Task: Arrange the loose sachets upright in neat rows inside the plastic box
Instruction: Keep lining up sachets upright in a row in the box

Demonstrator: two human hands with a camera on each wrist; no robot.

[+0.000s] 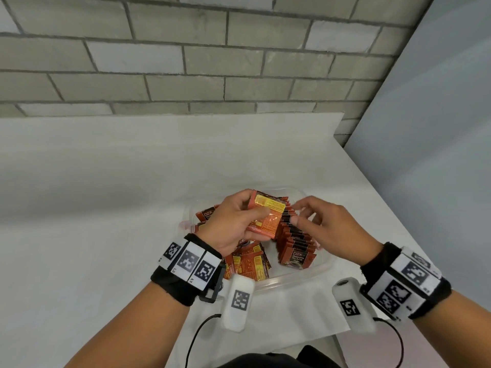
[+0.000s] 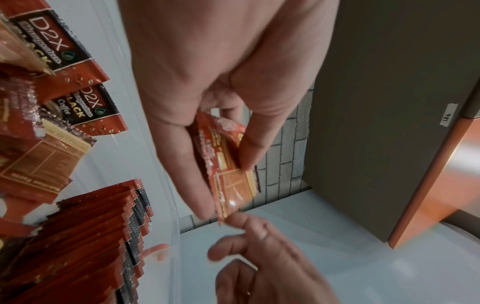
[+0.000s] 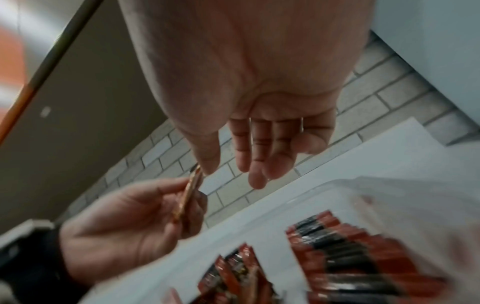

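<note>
My left hand pinches a small stack of red-orange sachets, printed backs facing me, above the clear plastic box. My right hand hovers just right of the stack with relaxed fingers. Its thumb tip touches the stack's edge and the other fingers stay apart from it. A row of upright sachets fills the right side of the box. Loose sachets lie flat and jumbled on the left side, some with the dark "D2X Black Coffee" front showing.
The box sits on a white table near its front right part. A grey brick wall runs behind, and a pale panel stands beyond the table's right edge. Black cables hang from both wrist cameras.
</note>
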